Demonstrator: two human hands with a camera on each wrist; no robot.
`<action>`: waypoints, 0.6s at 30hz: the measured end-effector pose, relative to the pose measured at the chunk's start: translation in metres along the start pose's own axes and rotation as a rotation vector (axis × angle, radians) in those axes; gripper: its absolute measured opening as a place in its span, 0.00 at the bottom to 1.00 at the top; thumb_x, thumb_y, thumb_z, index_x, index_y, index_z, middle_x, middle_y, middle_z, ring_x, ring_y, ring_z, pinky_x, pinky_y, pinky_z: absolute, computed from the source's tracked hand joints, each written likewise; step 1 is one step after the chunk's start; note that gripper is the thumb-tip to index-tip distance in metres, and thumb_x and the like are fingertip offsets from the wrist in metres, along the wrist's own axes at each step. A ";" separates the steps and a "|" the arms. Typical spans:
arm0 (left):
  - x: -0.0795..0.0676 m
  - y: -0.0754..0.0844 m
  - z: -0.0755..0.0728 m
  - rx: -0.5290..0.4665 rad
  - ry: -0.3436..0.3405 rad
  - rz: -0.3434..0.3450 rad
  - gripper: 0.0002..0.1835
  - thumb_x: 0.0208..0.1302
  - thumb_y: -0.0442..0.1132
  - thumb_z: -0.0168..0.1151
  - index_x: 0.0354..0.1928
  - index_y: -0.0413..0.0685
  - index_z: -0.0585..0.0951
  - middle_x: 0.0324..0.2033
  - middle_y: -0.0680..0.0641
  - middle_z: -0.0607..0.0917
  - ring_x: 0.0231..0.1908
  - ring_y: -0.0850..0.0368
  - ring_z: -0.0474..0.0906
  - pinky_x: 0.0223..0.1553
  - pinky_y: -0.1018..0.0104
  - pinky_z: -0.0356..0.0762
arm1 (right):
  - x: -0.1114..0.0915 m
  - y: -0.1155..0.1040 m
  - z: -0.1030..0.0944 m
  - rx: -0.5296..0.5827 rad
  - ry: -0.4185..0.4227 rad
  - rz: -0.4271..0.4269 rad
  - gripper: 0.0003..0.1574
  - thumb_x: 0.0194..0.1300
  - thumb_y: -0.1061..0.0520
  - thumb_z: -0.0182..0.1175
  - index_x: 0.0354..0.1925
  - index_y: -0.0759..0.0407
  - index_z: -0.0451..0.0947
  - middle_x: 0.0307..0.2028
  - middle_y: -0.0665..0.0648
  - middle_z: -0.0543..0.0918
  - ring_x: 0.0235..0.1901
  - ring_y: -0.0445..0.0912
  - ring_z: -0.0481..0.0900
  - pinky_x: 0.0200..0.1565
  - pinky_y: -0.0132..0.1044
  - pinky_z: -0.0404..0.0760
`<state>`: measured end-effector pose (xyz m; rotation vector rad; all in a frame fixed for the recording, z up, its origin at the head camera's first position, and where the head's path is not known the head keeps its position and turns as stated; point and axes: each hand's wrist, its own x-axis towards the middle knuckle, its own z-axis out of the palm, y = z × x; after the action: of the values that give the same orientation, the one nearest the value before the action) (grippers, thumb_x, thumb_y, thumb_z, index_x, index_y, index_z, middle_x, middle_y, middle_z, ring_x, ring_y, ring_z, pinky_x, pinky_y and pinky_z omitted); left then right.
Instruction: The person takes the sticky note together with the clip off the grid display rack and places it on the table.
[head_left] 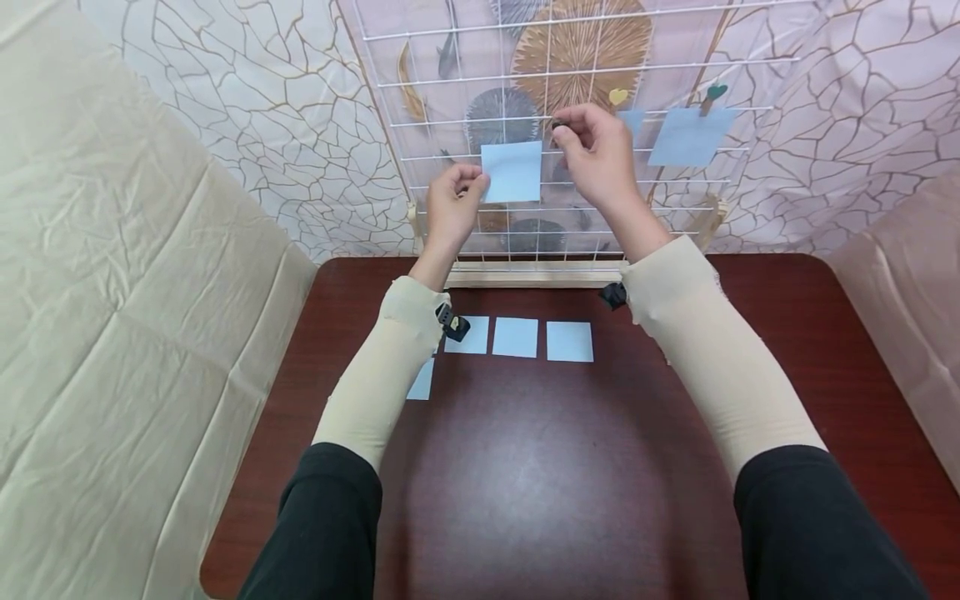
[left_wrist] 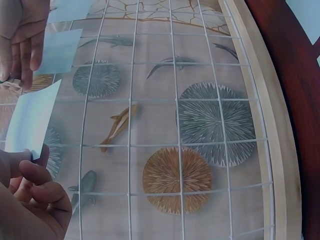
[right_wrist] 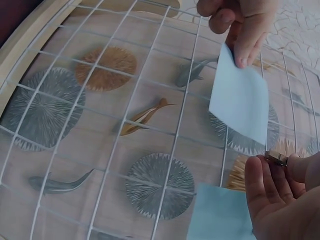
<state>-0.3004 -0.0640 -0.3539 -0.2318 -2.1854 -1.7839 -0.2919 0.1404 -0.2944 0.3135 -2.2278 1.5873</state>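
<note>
My left hand point(head_left: 452, 207) pinches the left edge of a square light-blue paper point(head_left: 512, 172), held upright in front of a white wire grid point(head_left: 450, 156). In the right wrist view the thumb lies on the near face of the paper point(right_wrist: 239, 97). Just right of the paper, my right hand point(head_left: 606, 158) pinches a small wooden clothespin point(right_wrist: 276, 158) between thumb and fingers. The clothespin is close to the paper's corner in that view. Another blue paper point(head_left: 692, 137) hangs on the grid at the right, under a clothespin with a green heart point(head_left: 716, 92).
Blue papers lie on the dark red table point(head_left: 540, 467), among them one in the middle point(head_left: 515, 337) and one at the right point(head_left: 570, 342). A yellow heart point(head_left: 618, 97) sits above a partly hidden paper point(head_left: 633, 122). A wooden base point(head_left: 536, 275) carries the grid.
</note>
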 end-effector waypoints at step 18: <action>-0.014 -0.011 0.003 0.025 -0.027 0.000 0.10 0.75 0.34 0.64 0.49 0.33 0.86 0.43 0.37 0.90 0.38 0.57 0.81 0.44 0.69 0.77 | -0.009 0.023 -0.017 0.039 -0.013 -0.014 0.16 0.79 0.62 0.58 0.58 0.69 0.82 0.38 0.48 0.84 0.36 0.47 0.84 0.41 0.33 0.83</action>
<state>-0.2916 -0.0625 -0.3694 -0.2520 -2.2251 -1.7617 -0.2896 0.1637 -0.3135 0.3504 -2.2024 1.6273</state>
